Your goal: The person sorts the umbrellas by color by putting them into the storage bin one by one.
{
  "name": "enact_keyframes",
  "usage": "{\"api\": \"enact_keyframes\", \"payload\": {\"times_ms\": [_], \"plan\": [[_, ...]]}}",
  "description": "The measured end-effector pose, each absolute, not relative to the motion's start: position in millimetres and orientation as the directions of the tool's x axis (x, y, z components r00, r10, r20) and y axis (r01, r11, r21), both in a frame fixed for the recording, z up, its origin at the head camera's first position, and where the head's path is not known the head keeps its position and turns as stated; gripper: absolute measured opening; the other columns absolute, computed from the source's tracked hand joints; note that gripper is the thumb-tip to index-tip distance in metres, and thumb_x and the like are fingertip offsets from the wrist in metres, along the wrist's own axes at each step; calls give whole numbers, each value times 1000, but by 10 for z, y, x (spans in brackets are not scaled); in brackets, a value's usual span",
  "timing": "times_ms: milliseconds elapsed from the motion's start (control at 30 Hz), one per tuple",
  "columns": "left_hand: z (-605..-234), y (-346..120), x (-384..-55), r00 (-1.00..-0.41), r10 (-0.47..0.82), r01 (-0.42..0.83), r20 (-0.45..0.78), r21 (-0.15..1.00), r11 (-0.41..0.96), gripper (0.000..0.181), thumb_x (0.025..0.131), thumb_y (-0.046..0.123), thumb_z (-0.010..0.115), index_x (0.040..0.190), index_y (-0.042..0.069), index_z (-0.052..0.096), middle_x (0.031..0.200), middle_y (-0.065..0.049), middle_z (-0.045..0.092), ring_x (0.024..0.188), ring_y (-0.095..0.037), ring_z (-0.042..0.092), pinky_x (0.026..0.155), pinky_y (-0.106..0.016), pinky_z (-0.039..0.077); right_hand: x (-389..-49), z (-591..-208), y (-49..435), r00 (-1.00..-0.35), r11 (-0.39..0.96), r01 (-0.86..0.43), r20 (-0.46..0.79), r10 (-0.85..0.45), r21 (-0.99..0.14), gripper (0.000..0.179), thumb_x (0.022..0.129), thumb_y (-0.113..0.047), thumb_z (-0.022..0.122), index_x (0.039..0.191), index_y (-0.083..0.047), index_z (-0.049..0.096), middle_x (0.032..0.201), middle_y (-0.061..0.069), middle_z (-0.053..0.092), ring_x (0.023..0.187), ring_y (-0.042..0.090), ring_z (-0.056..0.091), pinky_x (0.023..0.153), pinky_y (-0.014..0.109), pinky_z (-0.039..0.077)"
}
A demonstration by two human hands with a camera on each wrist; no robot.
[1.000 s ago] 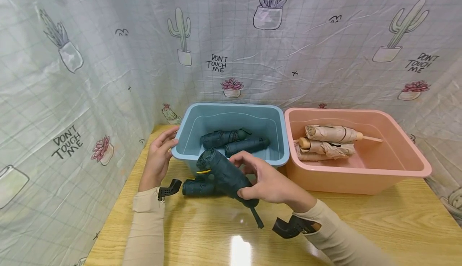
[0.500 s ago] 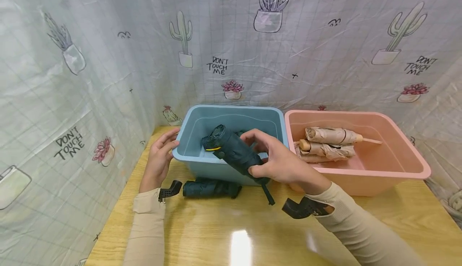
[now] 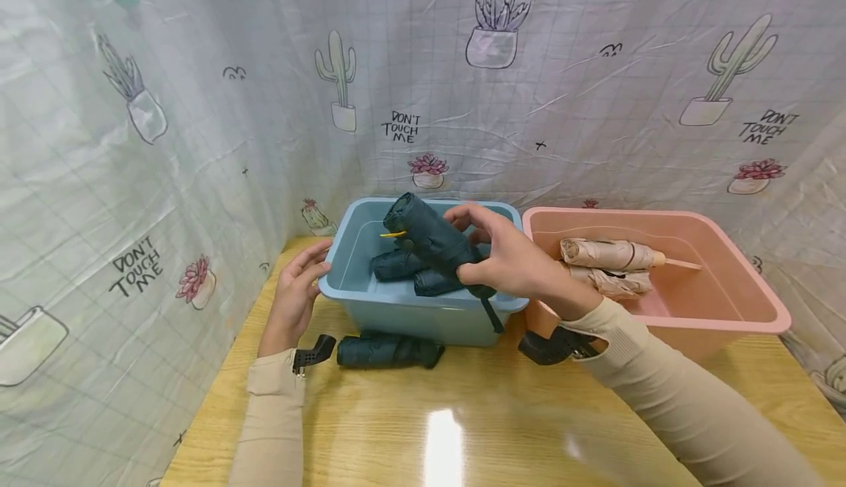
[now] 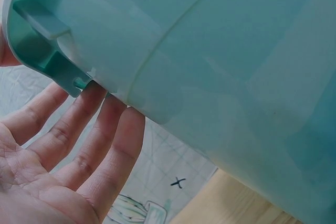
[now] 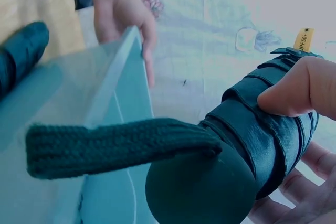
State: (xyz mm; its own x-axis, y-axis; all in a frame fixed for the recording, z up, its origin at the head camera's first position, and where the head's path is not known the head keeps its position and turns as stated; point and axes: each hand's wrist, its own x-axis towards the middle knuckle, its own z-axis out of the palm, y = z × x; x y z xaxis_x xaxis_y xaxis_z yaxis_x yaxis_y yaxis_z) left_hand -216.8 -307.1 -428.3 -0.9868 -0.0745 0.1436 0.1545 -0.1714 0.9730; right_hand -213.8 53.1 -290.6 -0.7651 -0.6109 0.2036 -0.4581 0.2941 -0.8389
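My right hand (image 3: 505, 252) grips a folded dark teal umbrella (image 3: 432, 236) by its middle, tilted above the blue bin (image 3: 423, 318). Its wrist strap (image 5: 121, 148) dangles from the rounded handle (image 5: 202, 187), and a yellow tag (image 5: 303, 39) sticks out at the other end. Under it, two similar umbrellas (image 3: 393, 265) lie inside the bin, partly hidden. At the bin's left end, my left hand (image 3: 296, 292) touches the rim and outer wall. In the left wrist view its fingers (image 4: 113, 153) are nearly straight, with fingertips against the blue plastic.
Another folded dark teal umbrella (image 3: 390, 351) lies on the wooden table (image 3: 370, 428) before the blue bin. To the right, a pink bin (image 3: 720, 322) holds several beige folded umbrellas (image 3: 611, 253). A cactus-print curtain (image 3: 436, 83) hangs behind and at the left.
My right hand has carried the umbrella up and away from me, from the bin's front edge to over its inside. My left hand has stayed at the bin's left end.
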Motion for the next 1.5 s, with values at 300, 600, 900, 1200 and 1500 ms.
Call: {"api": "enact_keyframes", "payload": {"times_ms": [300, 600, 900, 1200, 1500], "plan": [[-4233, -3073, -2199, -984, -67, 174, 164, 968, -180, 53, 102, 13, 62, 150, -4, 45, 124, -1, 63, 108, -10, 64, 78, -22, 58, -2482, -2776, 484, -779, 394, -481, 174, -603, -783, 63, 81, 4, 68, 139, -15, 52, 130, 9, 58, 100, 29, 61, 91, 44, 46], [-4262, -3068, -2203, -985, -70, 168, 157, 969, -180, 52, 103, 11, 61, 150, -3, 46, 124, -1, 63, 108, -10, 64, 78, -22, 58, -2732, -2782, 398, -804, 503, -464, 109, -585, -729, 64, 82, 0, 71, 140, -19, 52, 131, 7, 57, 101, 28, 61, 84, 41, 50], [-4271, -3093, -2184, -984, -73, 172, 161, 966, -191, 52, 102, 12, 62, 149, -2, 47, 124, -1, 63, 108, -10, 64, 77, -22, 58, -2949, -2838, 319, -818, 550, -435, 57, -572, -713, 61, 84, -2, 72, 139, -20, 53, 129, 7, 55, 97, 29, 58, 84, 41, 50], [-4287, -3110, -2174, -986, -71, 164, 154, 969, -183, 50, 103, 12, 62, 149, -1, 48, 123, -1, 62, 107, -9, 64, 78, -21, 58, -3152, -2945, 253, -815, 555, -441, 55, -577, -705, 61, 83, -1, 73, 139, -17, 54, 126, 11, 56, 97, 31, 58, 90, 43, 53], [-4299, -3082, -2161, -988, -62, 153, 144, 972, -177, 53, 103, 16, 62, 151, -1, 45, 124, 0, 62, 110, -11, 63, 81, -22, 58, -3310, -3063, 239, -809, 563, -455, 57, -585, -690, 58, 84, 0, 73, 137, -13, 54, 126, 15, 56, 103, 32, 56, 91, 43, 51]]}}
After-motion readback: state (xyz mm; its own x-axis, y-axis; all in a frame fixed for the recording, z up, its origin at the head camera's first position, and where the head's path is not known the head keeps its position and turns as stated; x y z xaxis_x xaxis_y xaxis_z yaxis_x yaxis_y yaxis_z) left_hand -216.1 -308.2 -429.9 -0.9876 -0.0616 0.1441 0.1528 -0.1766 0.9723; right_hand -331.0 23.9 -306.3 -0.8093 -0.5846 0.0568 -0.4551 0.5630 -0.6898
